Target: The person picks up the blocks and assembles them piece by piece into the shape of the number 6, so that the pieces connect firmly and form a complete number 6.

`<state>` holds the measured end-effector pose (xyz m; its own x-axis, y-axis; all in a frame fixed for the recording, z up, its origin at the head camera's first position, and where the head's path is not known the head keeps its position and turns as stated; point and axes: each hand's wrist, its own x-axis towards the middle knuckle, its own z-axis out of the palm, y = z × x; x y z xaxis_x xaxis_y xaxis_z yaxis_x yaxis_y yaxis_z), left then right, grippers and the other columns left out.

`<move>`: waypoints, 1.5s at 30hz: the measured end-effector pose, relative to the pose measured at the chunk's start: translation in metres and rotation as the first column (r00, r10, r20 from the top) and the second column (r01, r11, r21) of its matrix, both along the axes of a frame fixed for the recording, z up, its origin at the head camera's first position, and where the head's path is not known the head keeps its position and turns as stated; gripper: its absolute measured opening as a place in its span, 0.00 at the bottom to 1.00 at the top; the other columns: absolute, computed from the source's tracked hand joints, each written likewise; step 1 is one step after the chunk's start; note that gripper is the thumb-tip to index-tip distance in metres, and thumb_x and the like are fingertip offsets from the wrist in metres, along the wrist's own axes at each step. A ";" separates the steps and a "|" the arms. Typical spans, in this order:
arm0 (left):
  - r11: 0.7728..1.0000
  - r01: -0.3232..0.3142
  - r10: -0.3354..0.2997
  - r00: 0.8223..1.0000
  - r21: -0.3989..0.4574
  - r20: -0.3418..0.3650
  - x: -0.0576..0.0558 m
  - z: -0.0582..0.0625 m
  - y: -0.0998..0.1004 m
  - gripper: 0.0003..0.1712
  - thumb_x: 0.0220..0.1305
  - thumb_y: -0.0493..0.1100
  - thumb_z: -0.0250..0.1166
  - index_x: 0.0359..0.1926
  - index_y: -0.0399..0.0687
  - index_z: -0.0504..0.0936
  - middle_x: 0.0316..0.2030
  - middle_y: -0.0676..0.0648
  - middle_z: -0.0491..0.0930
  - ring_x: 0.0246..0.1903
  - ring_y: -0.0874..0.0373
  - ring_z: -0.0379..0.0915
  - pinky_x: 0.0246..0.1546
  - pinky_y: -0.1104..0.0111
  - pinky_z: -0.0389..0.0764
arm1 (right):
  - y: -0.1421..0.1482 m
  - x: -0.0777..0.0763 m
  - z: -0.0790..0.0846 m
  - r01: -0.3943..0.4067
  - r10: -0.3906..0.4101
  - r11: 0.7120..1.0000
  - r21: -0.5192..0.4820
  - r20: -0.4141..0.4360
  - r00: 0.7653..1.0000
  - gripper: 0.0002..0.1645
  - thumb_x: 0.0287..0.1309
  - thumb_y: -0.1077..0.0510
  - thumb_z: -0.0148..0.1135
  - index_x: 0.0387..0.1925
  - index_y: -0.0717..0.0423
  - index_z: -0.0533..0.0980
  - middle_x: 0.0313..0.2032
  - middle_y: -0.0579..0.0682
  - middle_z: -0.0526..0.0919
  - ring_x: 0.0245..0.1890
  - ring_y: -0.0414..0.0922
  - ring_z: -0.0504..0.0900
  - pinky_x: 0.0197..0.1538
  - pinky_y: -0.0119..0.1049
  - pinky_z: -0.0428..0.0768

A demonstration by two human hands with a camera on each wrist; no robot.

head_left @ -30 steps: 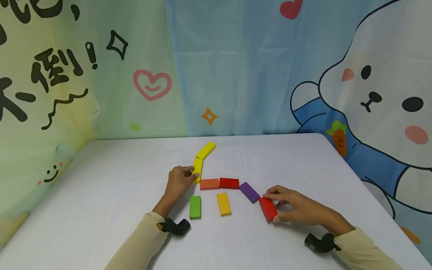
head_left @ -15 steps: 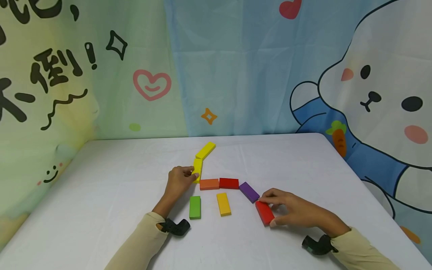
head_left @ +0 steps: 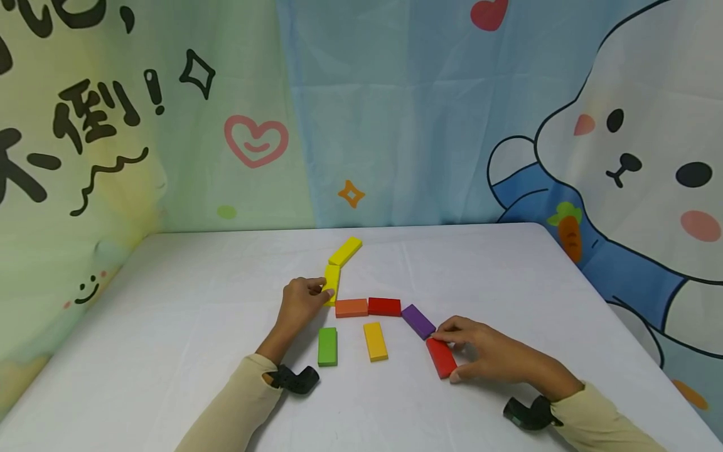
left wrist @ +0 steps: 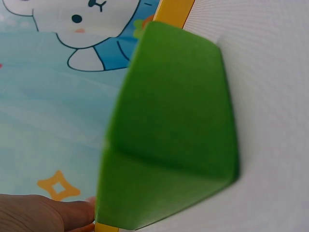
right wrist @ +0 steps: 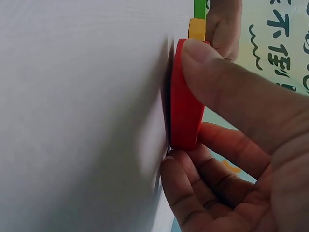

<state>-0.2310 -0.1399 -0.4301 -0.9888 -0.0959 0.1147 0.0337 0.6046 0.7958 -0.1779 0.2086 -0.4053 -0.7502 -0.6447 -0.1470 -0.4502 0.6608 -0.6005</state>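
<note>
Right hand (head_left: 490,353): thumb and fingertips pinch the near red block (head_left: 442,358) by its ends; light pressure suits.
Purple block (head_left: 418,322): just beyond red's far end; best not nudged.
Left hand (head_left: 300,305): fingers curled, holding the partly covered yellow block (head_left: 333,276).

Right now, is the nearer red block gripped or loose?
Gripped: the right hand pinches the nearer red block, thumb at its near end, fingers at its far end.

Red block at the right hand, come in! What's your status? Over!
Right hand gripping red block. Left hand pinching yellow block. Purple block close at red's far end, contact unclear.
</note>
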 end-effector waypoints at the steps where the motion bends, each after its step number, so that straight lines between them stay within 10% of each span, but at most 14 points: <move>1: 1.000 -0.002 0.002 1.000 0.001 0.003 0.000 0.000 0.000 0.20 0.59 0.39 0.71 0.51 0.35 0.83 0.41 0.40 0.84 0.40 0.52 0.79 0.36 0.65 0.81 | 0.000 0.000 0.000 0.001 -0.001 1.000 0.003 -0.004 1.000 0.39 0.46 0.46 0.77 0.61 0.51 0.77 0.53 0.44 0.72 0.49 0.44 0.72 0.51 0.38 0.79; 45: 1.000 -0.020 0.021 1.000 -0.019 0.021 0.000 0.000 0.002 0.20 0.59 0.39 0.70 0.52 0.36 0.83 0.41 0.41 0.84 0.39 0.53 0.78 0.35 0.66 0.81 | 0.000 -0.001 -0.005 0.040 -0.040 0.999 0.009 -0.009 0.999 0.38 0.46 0.46 0.77 0.60 0.48 0.77 0.56 0.46 0.73 0.57 0.50 0.71 0.56 0.52 0.75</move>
<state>-0.2315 -0.1380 -0.4306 -0.9888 -0.1141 0.0962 0.0048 0.6199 0.7846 -0.1792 0.2088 -0.4098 -0.7766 -0.6129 -0.1459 -0.4287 0.6837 -0.5906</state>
